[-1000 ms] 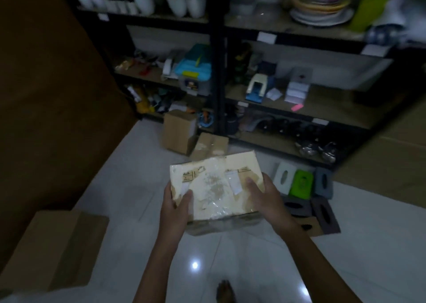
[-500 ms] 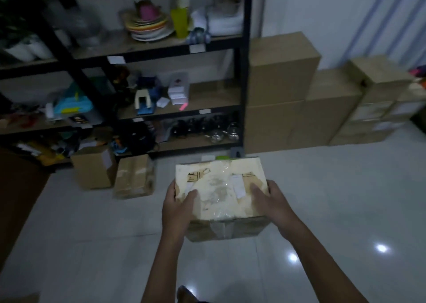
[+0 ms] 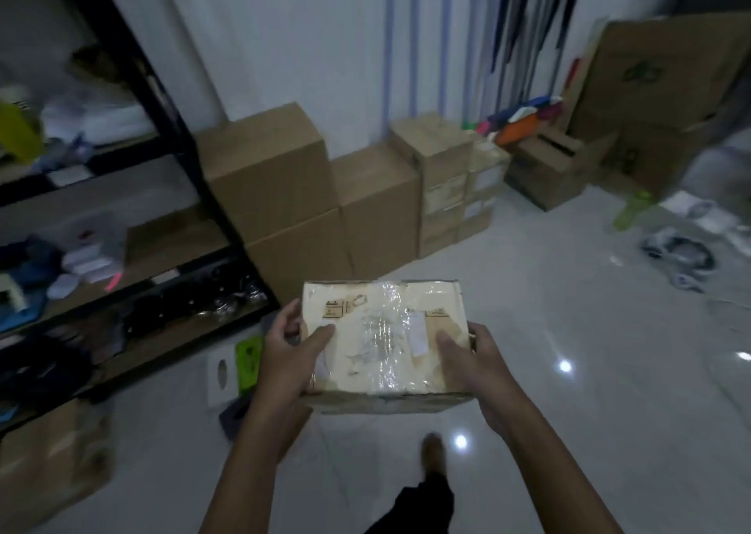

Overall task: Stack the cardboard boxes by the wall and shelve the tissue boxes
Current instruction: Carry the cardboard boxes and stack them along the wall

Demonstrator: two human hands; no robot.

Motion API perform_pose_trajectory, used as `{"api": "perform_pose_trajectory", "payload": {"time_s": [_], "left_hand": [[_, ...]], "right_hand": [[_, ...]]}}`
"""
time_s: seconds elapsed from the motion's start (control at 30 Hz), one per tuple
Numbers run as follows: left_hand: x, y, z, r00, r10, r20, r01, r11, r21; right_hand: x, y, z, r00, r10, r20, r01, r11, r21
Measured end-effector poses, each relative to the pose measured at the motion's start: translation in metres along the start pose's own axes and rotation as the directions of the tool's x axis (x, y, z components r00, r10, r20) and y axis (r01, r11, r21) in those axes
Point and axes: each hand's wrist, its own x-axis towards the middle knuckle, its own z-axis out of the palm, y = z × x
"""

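Fingers of our left hand curl round the left side of the taped cardboard box, thumb lying on its top; our right hand grips the right side the same way. Both forearms reach forward, carrying the box above the white floor. Ahead, stacked cardboard boxes stand against the wall, beside the black shelf. Tissue boxes lie on the floor just left of our left hand.

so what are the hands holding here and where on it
A taped cardboard box, held by its two ends: left hand on the left side, right hand on the right.
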Motion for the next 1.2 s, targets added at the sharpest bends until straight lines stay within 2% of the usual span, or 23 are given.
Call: {"api": "perform_pose_trajectory", "payload": {"time_s": [0.17, 0.33, 0.47, 0.63, 0.73, 0.9, 1.07, 1.2], "left_hand": [[0.065, 0.027, 0.125, 0.994, -0.057, 0.090, 0.061, 0.997, -0.052], [0.126, 0.056, 0.242, 0.984, -0.166, 0.066, 0.170, 0.984, -0.053], [0.160, 0.078, 0.325, 0.988, -0.154, 0.016, 0.155, 0.988, -0.024], [0.195, 0.108, 0.428, 0.991, -0.130, 0.011, 0.130, 0.991, -0.026], [0.218, 0.122, 0.485, 0.992, -0.128, 0.023, 0.129, 0.990, -0.060], [0.259, 0.142, 0.589, 0.994, -0.105, -0.043, 0.102, 0.993, -0.060], [0.288, 0.176, 0.679, 0.972, -0.186, -0.143, 0.177, 0.982, -0.070], [0.315, 0.203, 0.731, 0.964, -0.230, -0.136, 0.218, 0.971, -0.098]], "right_hand": [[0.088, -0.050, -0.075, 0.999, 0.023, -0.040, -0.024, 1.000, -0.014], [0.175, -0.098, -0.148, 0.982, 0.063, -0.178, -0.072, 0.996, -0.046], [0.241, -0.132, -0.200, 0.949, 0.127, -0.288, -0.134, 0.991, -0.005], [0.317, -0.171, -0.265, 0.915, 0.122, -0.385, -0.128, 0.992, 0.011], [0.369, -0.191, -0.304, 0.915, 0.119, -0.386, -0.126, 0.992, 0.006], [0.460, -0.230, -0.366, 0.952, 0.053, -0.302, -0.098, 0.986, -0.137], [0.542, -0.266, -0.428, 0.968, 0.077, -0.239, -0.115, 0.981, -0.153], [0.610, -0.292, -0.451, 0.974, 0.061, -0.219, -0.110, 0.969, -0.219]]}}
